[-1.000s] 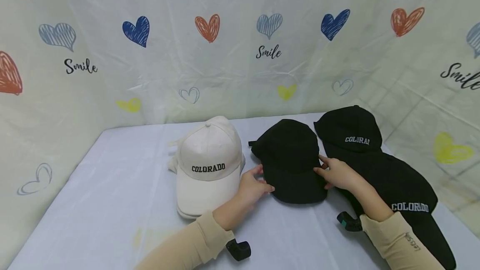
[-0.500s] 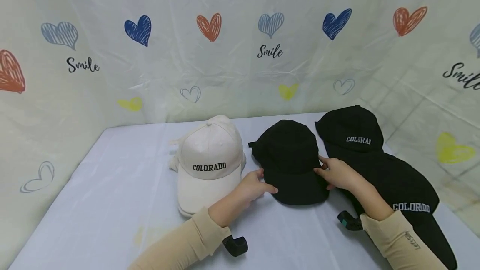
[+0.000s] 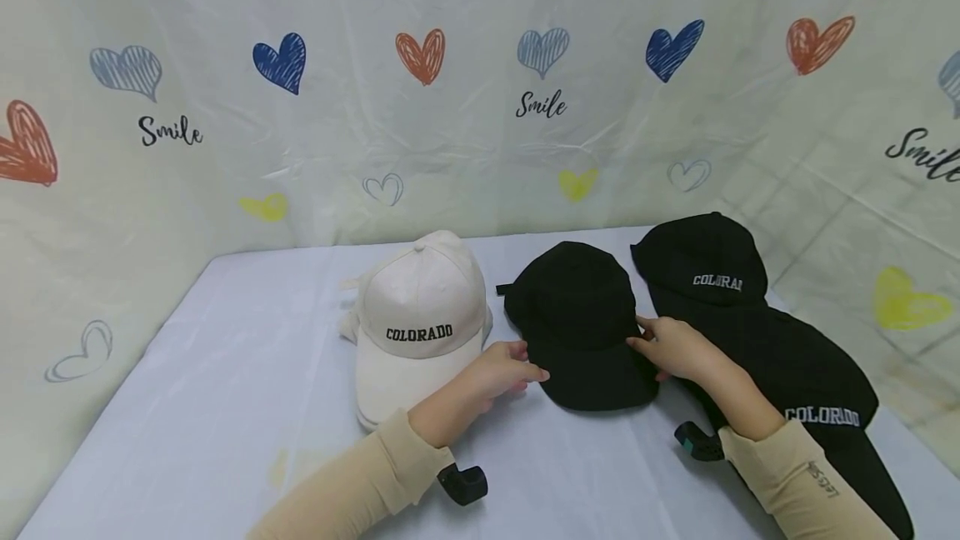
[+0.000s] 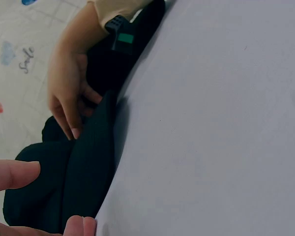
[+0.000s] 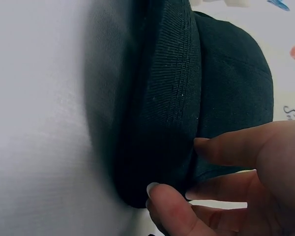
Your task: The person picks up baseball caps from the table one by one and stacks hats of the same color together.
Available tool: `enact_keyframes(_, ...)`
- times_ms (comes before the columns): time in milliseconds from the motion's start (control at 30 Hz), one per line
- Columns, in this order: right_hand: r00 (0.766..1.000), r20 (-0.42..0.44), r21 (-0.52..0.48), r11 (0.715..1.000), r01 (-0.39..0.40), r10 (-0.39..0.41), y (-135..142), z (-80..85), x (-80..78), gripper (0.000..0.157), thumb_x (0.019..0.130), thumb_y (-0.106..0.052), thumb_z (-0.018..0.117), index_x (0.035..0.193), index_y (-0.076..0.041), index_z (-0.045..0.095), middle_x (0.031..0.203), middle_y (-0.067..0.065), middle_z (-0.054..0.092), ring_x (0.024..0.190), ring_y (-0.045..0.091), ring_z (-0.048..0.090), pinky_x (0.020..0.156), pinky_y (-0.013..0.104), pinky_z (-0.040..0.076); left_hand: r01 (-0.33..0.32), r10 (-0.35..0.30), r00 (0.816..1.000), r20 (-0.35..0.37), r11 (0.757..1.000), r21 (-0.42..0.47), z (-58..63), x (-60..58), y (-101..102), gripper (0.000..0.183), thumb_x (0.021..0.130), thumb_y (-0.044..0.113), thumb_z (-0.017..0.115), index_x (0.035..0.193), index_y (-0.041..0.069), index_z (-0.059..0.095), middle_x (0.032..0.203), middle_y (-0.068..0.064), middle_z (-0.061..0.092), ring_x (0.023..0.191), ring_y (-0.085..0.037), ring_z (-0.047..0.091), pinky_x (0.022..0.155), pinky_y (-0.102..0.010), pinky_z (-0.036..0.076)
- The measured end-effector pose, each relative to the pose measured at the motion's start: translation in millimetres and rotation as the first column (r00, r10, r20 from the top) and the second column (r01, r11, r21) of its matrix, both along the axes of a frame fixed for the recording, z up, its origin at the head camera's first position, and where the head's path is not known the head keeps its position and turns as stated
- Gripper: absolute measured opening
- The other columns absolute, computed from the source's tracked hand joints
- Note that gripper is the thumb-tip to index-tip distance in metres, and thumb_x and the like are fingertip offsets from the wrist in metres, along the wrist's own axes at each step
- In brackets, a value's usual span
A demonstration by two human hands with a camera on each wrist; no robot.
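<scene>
A black baseball cap (image 3: 573, 298) sits mid-table with its brim toward me and a strap end sticking out at its left. My right hand (image 3: 671, 347) pinches the right side of its brim, index finger on top and thumb at the edge; the right wrist view shows these fingers (image 5: 221, 147) close to the seam. At the cap's left side is my left hand (image 3: 498, 373), its thumb tip by the brim edge. Thumb and fingers (image 4: 14, 174) stand apart in the left wrist view. Whether they touch the cloth I cannot tell.
White COLORADO caps (image 3: 420, 298), stacked, stand left of the black cap, behind my left forearm. Black COLORADO caps (image 3: 705, 257) overlap in a row at the right, partly under my right arm. A heart-patterned curtain (image 3: 465, 132) closes the back of the white-covered table (image 3: 247, 357).
My left hand has shifted slightly left and toward me, easing off the brim. The black cap has come very slightly nearer. My right hand keeps its place on it.
</scene>
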State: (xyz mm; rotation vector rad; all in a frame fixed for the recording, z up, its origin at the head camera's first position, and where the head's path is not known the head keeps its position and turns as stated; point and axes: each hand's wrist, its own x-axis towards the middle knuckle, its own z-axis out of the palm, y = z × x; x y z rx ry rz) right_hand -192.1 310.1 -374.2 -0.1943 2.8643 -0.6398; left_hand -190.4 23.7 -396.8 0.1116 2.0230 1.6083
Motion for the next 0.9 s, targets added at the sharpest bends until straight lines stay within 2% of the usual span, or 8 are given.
enact_keyframes(167, 1.000, -0.011, 0.036, 0.999, -0.001, 0.001, 0.0, 2.1, 0.0, 0.061, 0.104, -0.020, 0.057, 0.142, 0.023, 0.038, 0.078, 0.005, 0.055, 0.052, 0.015, 0.060, 0.061, 0.034, 0.048, 0.011, -0.011, 1.000, 0.005, 1.000, 0.021, 1.5, 0.5, -1.1, 0.070, 0.092, 0.011, 0.073, 0.152, -0.006, 0.041, 0.149, -0.020, 0.050, 0.112, -0.027, 0.063, 0.107, -0.043, 0.047)
enact_keyframes(400, 1.000, -0.016, 0.059, 0.998, -0.025, 0.026, -1.1, 4.2, 1.2, 0.061, 0.104, -0.021, 0.058, 0.141, 0.023, 0.040, 0.061, 0.003, 0.056, 0.049, 0.014, 0.053, 0.058, 0.033, 0.046, 0.009, -0.010, 1.000, 0.009, 0.997, 0.073, -1.7, 3.4, -4.1, 0.069, 0.093, 0.010, 0.071, 0.153, -0.006, 0.040, 0.154, -0.020, 0.046, 0.120, -0.028, 0.060, 0.109, -0.045, 0.045)
enact_keyframes(633, 0.999, -0.018, 0.039, 0.999, -0.036, 0.037, -0.6, 14.0, 2.8, 0.056, 0.104, -0.019, 0.058, 0.140, 0.021, 0.044, 0.081, 0.005, 0.061, 0.058, 0.016, 0.057, 0.056, 0.033, 0.047, 0.000, 0.001, 1.000, -0.005, 0.987, 0.160, -3.0, 9.2, -6.1, 0.064, 0.092, 0.007, 0.069, 0.150, -0.003, 0.046, 0.149, -0.020, 0.051, 0.121, -0.027, 0.060, 0.107, -0.044, 0.046)
enact_keyframes(733, 0.997, -0.056, 0.047, 0.998, -0.044, 0.047, -0.4, 19.6, 3.9, 0.052, 0.103, -0.019, 0.060, 0.137, 0.018, 0.050, 0.079, 0.007, 0.059, 0.058, 0.015, 0.051, 0.054, 0.032, 0.044, -0.008, 0.009, 1.000, -0.006, 0.981, 0.193, -0.5, 10.9, -5.9, 0.059, 0.093, 0.006, 0.068, 0.149, -0.001, 0.050, 0.146, -0.017, 0.054, 0.124, -0.027, 0.059, 0.107, -0.045, 0.047)
enact_keyframes(900, 0.983, -0.158, 0.062, 0.995, -0.081, 0.090, 0.9, 27.6, 9.3, 0.044, 0.101, -0.018, 0.063, 0.132, 0.014, 0.059, 0.087, 0.008, 0.065, 0.059, 0.015, 0.043, 0.052, 0.030, 0.039, -0.006, 0.007, 1.000, -0.004, 0.964, 0.265, 4.6, 14.1, -2.9, 0.054, 0.095, 0.004, 0.066, 0.147, 0.000, 0.052, 0.139, -0.015, 0.059, 0.123, -0.026, 0.061, 0.106, -0.046, 0.048)
